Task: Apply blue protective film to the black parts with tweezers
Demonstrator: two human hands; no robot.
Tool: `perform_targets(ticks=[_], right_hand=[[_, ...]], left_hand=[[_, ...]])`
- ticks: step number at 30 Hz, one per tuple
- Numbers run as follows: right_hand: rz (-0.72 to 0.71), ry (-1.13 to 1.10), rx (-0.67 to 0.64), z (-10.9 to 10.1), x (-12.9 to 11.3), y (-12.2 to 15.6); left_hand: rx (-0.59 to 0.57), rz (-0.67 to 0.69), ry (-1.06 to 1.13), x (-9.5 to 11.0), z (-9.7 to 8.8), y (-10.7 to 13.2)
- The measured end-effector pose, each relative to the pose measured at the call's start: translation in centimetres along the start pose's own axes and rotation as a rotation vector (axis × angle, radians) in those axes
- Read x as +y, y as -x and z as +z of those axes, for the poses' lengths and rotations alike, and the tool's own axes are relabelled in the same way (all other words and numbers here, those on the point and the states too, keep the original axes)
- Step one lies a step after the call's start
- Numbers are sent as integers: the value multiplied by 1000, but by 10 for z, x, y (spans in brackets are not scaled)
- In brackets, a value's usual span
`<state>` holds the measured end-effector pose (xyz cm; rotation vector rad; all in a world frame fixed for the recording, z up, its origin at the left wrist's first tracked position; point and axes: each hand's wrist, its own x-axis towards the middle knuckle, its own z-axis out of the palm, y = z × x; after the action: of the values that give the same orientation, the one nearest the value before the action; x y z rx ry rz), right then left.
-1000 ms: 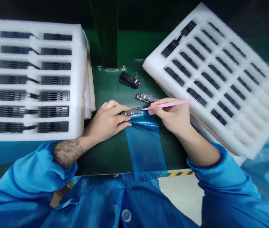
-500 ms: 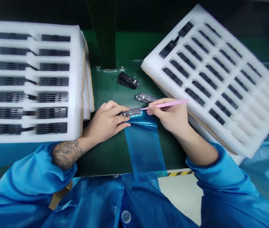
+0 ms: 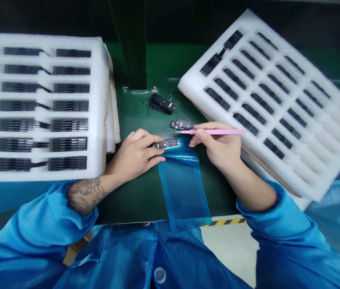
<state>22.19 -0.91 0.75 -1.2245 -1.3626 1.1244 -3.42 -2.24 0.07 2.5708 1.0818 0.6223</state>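
My left hand (image 3: 136, 154) grips the left end of a small black part with tiny fittings (image 3: 170, 142), thumb and fingers closed about it. The part lies on the top edge of a blue perforated sheet (image 3: 183, 188). Pink tweezers (image 3: 218, 131) are in my right hand (image 3: 218, 146), their thin tip pointing left, above and to the right of the part and apart from it. Just behind the tip lies another small stack of black parts (image 3: 182, 124), partly covered by the tweezers and fingers.
A loose pile of black parts (image 3: 162, 103) sits farther back on the green table (image 3: 128, 200). White foam trays flank the hands: the left tray (image 3: 96, 108) holds rows of black parts, the tilted right tray (image 3: 323, 152) more in slots. A green post (image 3: 130, 48) rises behind.
My right hand has drawn the tweezers' tip off the black part, moving slightly right and up; the tweezers now lie flatter. My left hand stays on the part.
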Motion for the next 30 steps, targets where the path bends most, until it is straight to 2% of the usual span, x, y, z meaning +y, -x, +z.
perform_targets(ticks=[3,5,7,9,12,15,17,19,21,24,26,30], right_hand=[[-295,136,-55,0,2,2],[-516,387,-181,2,3,1],[-670,622,-295,6,3,-1],[-731,758,-324,9,3,-3],[-759,834,-311,7,-2,-2],[-799,900,-296,-5,-9,0],[-830,951,-219,-15,-13,-2],[-830,999,-90,-23,-15,-4],[-770,1030,-13,-28,-15,-8],[-603,967,-46,-28,-14,-9],[-499,790,-92,-27,-15,-5],[-199,221,-253,-19,-16,9]], left_hand=[[7,5,-9,0,0,0],[9,7,-13,0,0,0],[9,10,-17,0,0,1],[10,16,-23,0,1,1],[12,21,-29,-1,1,1],[10,14,-26,-1,1,1],[5,10,-18,-1,1,1],[4,11,-10,-1,1,1],[6,10,-7,-1,1,0],[5,4,-6,-1,1,0],[3,6,-12,-1,0,0],[1,10,-21,0,0,0]])
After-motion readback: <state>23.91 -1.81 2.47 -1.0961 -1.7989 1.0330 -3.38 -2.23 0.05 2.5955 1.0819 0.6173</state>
